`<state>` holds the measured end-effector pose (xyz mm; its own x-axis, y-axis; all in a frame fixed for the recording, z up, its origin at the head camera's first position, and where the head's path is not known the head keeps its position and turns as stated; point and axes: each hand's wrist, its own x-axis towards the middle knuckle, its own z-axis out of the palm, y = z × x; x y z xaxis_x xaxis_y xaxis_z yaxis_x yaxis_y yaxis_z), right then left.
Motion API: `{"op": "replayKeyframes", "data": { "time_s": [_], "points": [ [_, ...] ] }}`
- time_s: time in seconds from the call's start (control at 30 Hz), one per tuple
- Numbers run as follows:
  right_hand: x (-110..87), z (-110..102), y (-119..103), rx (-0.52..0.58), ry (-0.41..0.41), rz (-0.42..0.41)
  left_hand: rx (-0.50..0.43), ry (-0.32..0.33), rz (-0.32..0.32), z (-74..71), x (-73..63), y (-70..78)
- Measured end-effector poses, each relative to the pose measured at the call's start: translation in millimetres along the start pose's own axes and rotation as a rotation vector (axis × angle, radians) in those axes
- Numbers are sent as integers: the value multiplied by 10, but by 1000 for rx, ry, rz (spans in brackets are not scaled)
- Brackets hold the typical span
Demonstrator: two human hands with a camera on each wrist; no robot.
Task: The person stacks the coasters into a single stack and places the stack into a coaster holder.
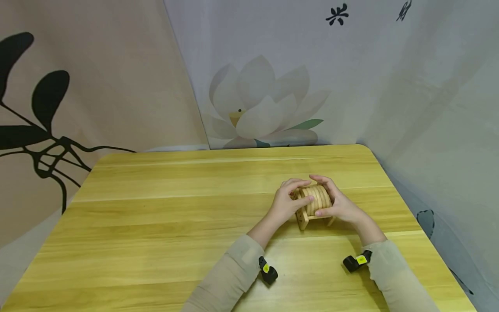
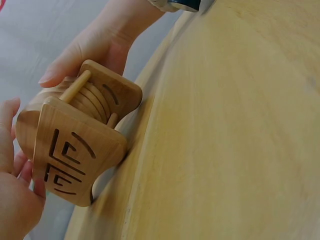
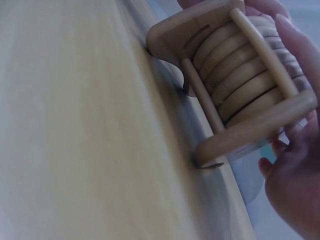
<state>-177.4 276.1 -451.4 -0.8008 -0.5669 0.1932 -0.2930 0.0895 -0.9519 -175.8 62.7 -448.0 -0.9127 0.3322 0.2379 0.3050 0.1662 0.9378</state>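
Several round wooden coasters (image 1: 319,199) stand on edge, side by side, in a wooden holder (image 1: 302,218) on the table's right half. Its side panel (image 2: 95,145) has cut-out line patterns, and thin rods (image 3: 267,55) join the two panels. My left hand (image 1: 283,203) holds the row of coasters at its left end, thumb in front and fingers passing over the far side. At the other end my right hand (image 1: 344,209) grips the row the same way, its thumb low on the front. The far fingertips are partly hidden behind the coasters.
The holder stands on a light wooden table (image 1: 156,216) with rounded far corners. Behind it hangs a curtain (image 1: 265,99) printed with a pale flower and dark leaves. Black wrist cameras (image 1: 269,273) sit at both sleeve cuffs.
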Motion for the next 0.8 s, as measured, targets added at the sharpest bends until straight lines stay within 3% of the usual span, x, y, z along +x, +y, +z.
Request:
{"op": "replayKeyframes", "data": {
  "time_s": [0.47,0.8],
  "points": [
    [-57,-55,-226,-189,69,61,20,-32,3,-128,-21,159],
    [-66,-100,-475,-291,118,59,53,-59,58,-353,-84,298]
  ]
}}
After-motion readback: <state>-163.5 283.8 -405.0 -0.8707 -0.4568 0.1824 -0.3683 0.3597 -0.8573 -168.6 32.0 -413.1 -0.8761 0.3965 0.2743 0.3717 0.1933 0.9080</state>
